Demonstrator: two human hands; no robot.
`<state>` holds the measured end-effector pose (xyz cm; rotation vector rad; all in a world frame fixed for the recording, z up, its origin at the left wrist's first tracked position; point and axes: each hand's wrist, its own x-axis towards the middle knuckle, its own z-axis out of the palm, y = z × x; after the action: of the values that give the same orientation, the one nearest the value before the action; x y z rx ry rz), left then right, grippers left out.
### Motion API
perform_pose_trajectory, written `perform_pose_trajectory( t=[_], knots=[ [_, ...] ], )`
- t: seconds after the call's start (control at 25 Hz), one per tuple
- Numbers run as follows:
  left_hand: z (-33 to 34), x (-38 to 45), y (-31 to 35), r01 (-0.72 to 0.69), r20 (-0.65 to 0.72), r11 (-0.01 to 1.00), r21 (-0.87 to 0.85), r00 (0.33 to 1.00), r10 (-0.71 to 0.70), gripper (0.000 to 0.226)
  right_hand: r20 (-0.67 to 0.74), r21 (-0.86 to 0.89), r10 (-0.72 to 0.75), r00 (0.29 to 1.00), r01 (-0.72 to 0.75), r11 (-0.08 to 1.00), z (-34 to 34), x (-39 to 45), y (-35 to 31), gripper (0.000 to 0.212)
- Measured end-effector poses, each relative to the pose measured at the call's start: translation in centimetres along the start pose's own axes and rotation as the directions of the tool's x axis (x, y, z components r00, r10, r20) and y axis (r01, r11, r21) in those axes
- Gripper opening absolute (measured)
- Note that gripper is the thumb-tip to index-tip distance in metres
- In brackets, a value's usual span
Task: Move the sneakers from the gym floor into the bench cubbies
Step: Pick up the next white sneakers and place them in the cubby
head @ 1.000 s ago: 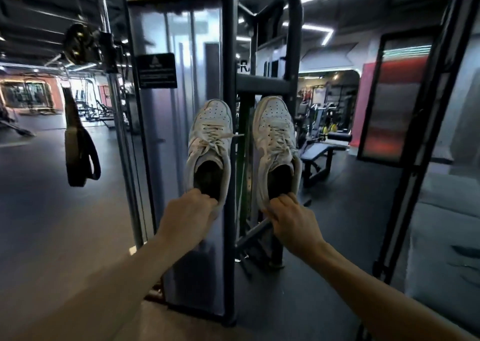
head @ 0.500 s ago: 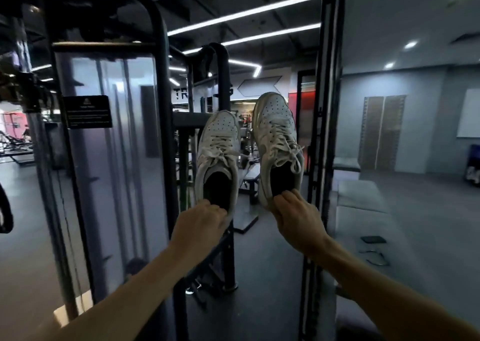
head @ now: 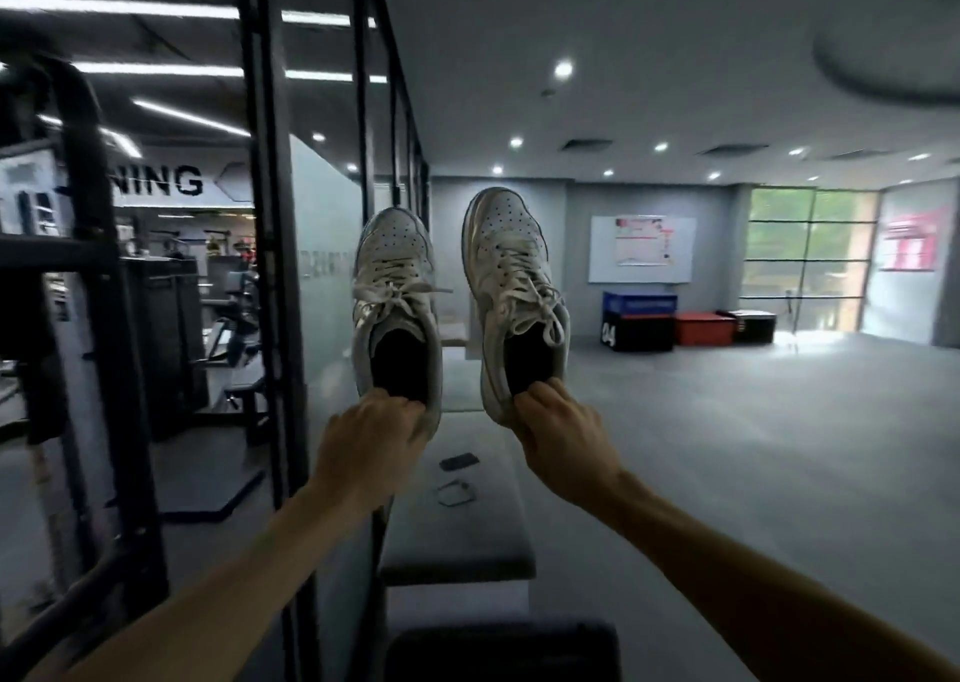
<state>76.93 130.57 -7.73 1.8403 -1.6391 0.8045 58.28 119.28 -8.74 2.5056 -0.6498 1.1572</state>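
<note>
Left hand: I saw the left hand (head: pixel 371 434) curled over the heel collar of the left white lace-up leather sneaker (head: pixel 396 307), fingers tucked into the dark opening, holding it out in the air with the toe pointing away.
Right hand: the right hand (head: pixel 558 437) pinched the heel rim of the right white lace-up leather sneaker (head: pixel 511 297) in the same way, toe away from me.
Sneakers: the 2 shoes hung side by side with a clear gap between them, neither touching the other, both up off the floor and above the near end of the bench.
Bench: a long grey padded bench (head: pixel 467 536) ran straight ahead below my hands; from this angle I could not tell where its cubbies were.
On the bench: a small dark flat phone-like object (head: pixel 459 461) and a thin loop-shaped item (head: pixel 457 492) lay near each other on the cushion.
Left edge: a black steel rack upright (head: pixel 270 266) and a frosted glass partition (head: pixel 327 286) stood close along the bench's left side.
Right side: wide grey gym floor (head: pixel 753 447) lay open to the right.
Far wall: stacked blue, black and red plyo boxes (head: pixel 675 323) sat well apart from the bench, under a white notice board (head: pixel 641 249).
</note>
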Motion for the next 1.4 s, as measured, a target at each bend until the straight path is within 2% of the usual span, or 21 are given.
perform_pose_trajectory(
  t=[0.16, 0.32, 0.48, 0.64, 0.84, 1.04, 1.28, 1.4],
  knots=[
    [5.0, 5.7, 12.3, -0.082, 0.001, 0.99, -0.114, 0.997, 0.083, 0.03, 0.034, -0.115, 0.07, 0.997, -0.066, 0.991, -6.0, -5.0, 11.4, 0.006],
    [8.8, 11.6, 24.1, -0.181, -0.014, 0.968, -0.175, 0.983, 0.181, 0.033, -0.008, -0.213, 0.171, 0.985, -0.169, 0.962, -10.7, -9.7, 22.4, 0.009],
    [14.2, 16.5, 33.5, -0.249, -0.026, 0.941, -0.228, 0.968, 0.25, 0.032, -0.067, -0.297, 0.27, 0.961, -0.277, 0.914, -13.5, -13.3, 32.2, 0.011],
    [21.7, 22.0, 43.0, -0.293, -0.021, 0.91, -0.292, 0.954, 0.3, 0.031, -0.172, -0.356, 0.297, 0.939, -0.34, 0.871, -15.5, -16.0, 43.8, 0.014],
    [30.5, 31.0, 53.0, -0.347, -0.038, 0.845, -0.407, 0.931, 0.364, 0.035, -0.205, -0.411, 0.326, 0.923, -0.384, 0.827, -17.1, -18.2, 58.3, 0.024],
    [37.9, 39.4, 62.2, -0.377, -0.079, 0.812, -0.445, 0.92, 0.384, 0.03, -0.255, -0.445, 0.386, 0.887, -0.462, 0.767, -17.9, -19.2, 71.9, 0.016],
    [49.0, 48.2, 71.8, -0.403, -0.069, 0.82, -0.407, 0.909, 0.412, 0.023, -0.257, -0.427, 0.386, 0.886, -0.463, 0.777, -15.7, -20.6, 89.1, 0.015],
    [54.0, 53.6, 75.8, -0.365, -0.027, 0.843, -0.395, 0.922, 0.386, 0.019, -0.226, -0.404, 0.372, 0.9, -0.434, 0.805, -14.2, -19.9, 98.1, 0.015]
  ],
)
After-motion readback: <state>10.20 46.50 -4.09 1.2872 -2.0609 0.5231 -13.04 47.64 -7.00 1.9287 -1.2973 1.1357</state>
